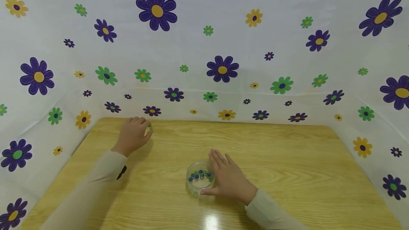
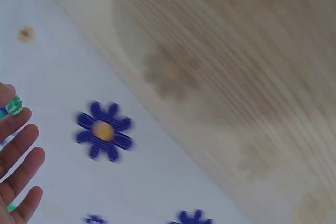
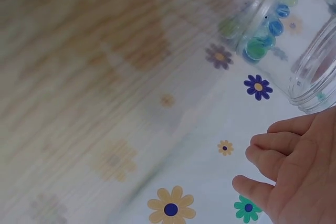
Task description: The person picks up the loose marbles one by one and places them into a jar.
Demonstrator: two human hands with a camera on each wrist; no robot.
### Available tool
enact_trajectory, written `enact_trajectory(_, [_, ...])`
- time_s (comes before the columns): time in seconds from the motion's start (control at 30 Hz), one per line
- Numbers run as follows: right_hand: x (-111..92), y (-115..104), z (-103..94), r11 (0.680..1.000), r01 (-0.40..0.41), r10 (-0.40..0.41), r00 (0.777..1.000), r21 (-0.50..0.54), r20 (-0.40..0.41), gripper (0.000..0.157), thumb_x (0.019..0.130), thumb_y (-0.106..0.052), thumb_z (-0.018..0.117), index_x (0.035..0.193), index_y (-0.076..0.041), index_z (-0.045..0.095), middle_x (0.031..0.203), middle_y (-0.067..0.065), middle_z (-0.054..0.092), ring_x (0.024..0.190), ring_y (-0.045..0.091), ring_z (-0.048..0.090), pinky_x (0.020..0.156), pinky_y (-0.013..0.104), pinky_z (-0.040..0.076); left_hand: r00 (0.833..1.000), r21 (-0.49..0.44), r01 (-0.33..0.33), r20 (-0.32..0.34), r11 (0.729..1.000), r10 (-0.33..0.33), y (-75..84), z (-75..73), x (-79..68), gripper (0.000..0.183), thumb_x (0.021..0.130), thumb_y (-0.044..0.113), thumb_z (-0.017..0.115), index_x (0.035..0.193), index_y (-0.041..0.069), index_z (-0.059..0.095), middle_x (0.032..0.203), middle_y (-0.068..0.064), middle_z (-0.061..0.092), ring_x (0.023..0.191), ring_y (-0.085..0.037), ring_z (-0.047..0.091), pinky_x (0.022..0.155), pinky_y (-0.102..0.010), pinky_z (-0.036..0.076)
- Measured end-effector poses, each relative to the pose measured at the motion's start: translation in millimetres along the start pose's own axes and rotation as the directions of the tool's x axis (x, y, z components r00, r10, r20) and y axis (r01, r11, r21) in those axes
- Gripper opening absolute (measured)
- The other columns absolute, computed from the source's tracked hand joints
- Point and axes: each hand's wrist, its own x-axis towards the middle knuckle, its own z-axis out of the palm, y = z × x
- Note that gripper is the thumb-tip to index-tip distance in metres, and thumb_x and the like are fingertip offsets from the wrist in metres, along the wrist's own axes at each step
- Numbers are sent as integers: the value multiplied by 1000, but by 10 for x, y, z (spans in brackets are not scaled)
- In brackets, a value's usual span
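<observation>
Over the far left of the table, my left hand (image 1: 133, 136) pinches a green glass marble (image 2: 14, 105) between thumb and index finger; its other fingers are spread in the left wrist view. A clear glass jar (image 1: 189, 173) stands upright near the middle of the table, its mouth uncovered. Inside lie several blue and green marbles (image 3: 257, 49) on the bottom. My right hand (image 1: 230, 180) is at the jar's right side, fingers straight past it and thumb out along its near side. The right wrist view shows the fingers (image 3: 278, 145) right at the jar's rim.
The wood-grain table (image 1: 287, 159) is smooth and glossy. A white sheet with printed flowers (image 1: 191, 45) surrounds it at the back and both sides. A small black strap end (image 1: 121, 172) sticks out at the left sleeve.
</observation>
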Motion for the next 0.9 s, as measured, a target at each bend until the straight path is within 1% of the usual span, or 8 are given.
enact_trajectory(0.13, [-11, -7, -17, 1000, 1, -1, 1000, 12, 3, 112, 75, -78, 49, 146, 4, 25, 153, 20, 25, 143, 32, 26, 112, 50, 29, 995, -12, -71, -70, 997, 70, 228, -116, 0, 20, 73, 20, 77, 81, 3, 68, 81, -11, 67, 79, -28, 63, 81, -45, 50])
enact_trajectory(0.3, [-10, -9, -25, 1000, -3, 3, 1000, 22, 7, 111, 75, -78, 49, 146, 4, 25, 153, 20, 25, 143, 31, 25, 113, 50, 27, 985, -35, -138, -114, 990, 133, 493, -291, -12, 20, 73, 20, 77, 81, 5, 68, 80, -8, 66, 77, -26, 62, 80, -44, 50])
enact_trajectory(0.4, [-9, -15, -24, 1000, -1, 1, 1000, 25, 2, 111, 75, -77, 49, 146, 5, 24, 153, 20, 24, 143, 32, 25, 113, 50, 27, 980, -40, -159, -126, 986, 153, 629, -382, -28, 19, 74, 22, 76, 81, 6, 69, 80, -7, 66, 78, -26, 62, 81, -43, 50])
enact_trajectory(0.53, [-10, -20, -20, 1000, 2, -2, 1000, 27, -5, 112, 75, -77, 49, 146, 5, 24, 153, 21, 25, 143, 32, 25, 112, 51, 27, 977, -54, -176, -132, 983, 168, 815, -501, -52, 20, 73, 24, 78, 81, 7, 69, 80, -6, 67, 78, -25, 61, 82, -43, 50])
enact_trajectory(0.7, [-6, -24, -16, 1000, -9, 9, 1000, 25, -8, 112, 75, -78, 49, 146, 5, 25, 153, 20, 25, 143, 31, 25, 113, 50, 27, 974, -78, -203, -116, 976, 193, 1039, -639, -83, 20, 73, 26, 78, 82, 10, 69, 83, -4, 67, 81, -22, 61, 82, -41, 50])
enact_trajectory(0.9, [2, -12, 8, 1000, -17, 17, 1000, 14, -10, 112, 75, -80, 46, 147, 4, 24, 154, 18, 25, 143, 29, 25, 113, 49, 27, 964, -103, -255, -107, 961, 244, 1256, -778, -92, 19, 74, 29, 77, 82, 14, 69, 82, -1, 66, 81, -20, 61, 84, -39, 50])
